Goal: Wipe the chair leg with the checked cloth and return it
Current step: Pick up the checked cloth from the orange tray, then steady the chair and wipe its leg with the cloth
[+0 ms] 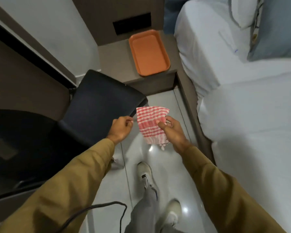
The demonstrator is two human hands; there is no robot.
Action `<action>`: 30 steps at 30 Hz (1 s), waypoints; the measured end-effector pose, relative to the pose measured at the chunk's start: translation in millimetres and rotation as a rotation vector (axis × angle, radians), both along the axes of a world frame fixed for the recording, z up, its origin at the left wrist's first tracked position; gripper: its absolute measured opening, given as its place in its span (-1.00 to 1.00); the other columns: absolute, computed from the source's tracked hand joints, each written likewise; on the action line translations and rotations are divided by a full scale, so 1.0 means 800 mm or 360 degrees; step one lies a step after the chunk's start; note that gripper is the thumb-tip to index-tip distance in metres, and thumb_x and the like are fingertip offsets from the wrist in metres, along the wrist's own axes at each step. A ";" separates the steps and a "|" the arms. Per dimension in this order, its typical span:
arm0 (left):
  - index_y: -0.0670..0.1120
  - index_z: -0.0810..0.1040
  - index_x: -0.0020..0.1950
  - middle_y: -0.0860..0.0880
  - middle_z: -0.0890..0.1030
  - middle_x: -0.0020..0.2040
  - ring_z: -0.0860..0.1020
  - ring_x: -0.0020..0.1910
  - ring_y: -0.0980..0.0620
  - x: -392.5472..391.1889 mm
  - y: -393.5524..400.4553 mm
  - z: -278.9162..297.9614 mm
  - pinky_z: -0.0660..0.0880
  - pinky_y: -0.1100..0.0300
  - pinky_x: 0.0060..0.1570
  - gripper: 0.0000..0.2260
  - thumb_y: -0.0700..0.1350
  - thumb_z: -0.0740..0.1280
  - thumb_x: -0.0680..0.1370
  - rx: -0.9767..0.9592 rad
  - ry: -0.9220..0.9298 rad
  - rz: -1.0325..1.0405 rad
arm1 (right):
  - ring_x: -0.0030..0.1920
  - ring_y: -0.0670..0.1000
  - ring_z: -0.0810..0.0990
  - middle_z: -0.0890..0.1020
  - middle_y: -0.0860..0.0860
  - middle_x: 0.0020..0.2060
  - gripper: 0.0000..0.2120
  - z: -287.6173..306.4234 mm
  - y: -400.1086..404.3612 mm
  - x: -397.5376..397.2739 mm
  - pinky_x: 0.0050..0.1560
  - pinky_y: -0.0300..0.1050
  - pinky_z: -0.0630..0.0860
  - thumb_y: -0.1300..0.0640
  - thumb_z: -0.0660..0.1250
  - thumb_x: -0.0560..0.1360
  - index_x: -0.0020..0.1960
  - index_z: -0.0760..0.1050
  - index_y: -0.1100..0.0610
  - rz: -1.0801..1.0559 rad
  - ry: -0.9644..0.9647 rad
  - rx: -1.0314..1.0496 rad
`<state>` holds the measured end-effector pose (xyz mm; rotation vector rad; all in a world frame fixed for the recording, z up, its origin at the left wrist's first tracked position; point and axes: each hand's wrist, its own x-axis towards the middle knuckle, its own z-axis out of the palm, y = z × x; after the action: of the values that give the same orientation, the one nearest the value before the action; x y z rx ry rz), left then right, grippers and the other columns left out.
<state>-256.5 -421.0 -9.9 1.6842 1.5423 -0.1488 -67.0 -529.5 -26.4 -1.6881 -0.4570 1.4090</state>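
A red-and-white checked cloth (pixel 149 125) hangs in the air over the pale floor, pinched at its right edge by my right hand (pixel 171 130). My left hand (pixel 120 127) hovers just left of the cloth, fingers curled, and appears to hold nothing. A dark chair (pixel 101 101) with a padded seat stands to the left, its near corner right above my left hand. The chair's legs are hidden under the seat.
An orange tray (pixel 149 53) lies on a brown bedside shelf (pixel 114 64) beyond the chair. A white bed (pixel 242 98) fills the right side. A dark desk surface (pixel 15 148) is at left. My shoes (pixel 145 172) stand on the glossy floor, and a black cable (pixel 107 205) loops below.
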 end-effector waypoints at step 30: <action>-0.24 -0.13 0.78 -0.20 -0.14 0.80 -0.11 0.80 -0.20 -0.096 0.051 -0.200 -0.05 -0.15 0.79 -0.31 0.00 0.13 0.78 0.0732 0.0585 -0.1724 | -0.01 0.30 0.72 0.75 0.24 0.04 -0.77 -0.256 -0.099 -0.340 -0.15 0.02 0.75 0.13 0.29 0.64 0.17 0.69 0.14 -0.0988 0.0203 -0.0941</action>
<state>-333.2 -380.5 -170.1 2.8420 0.7405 -0.7327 -339.3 -608.3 -231.0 -1.9380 0.5770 1.2189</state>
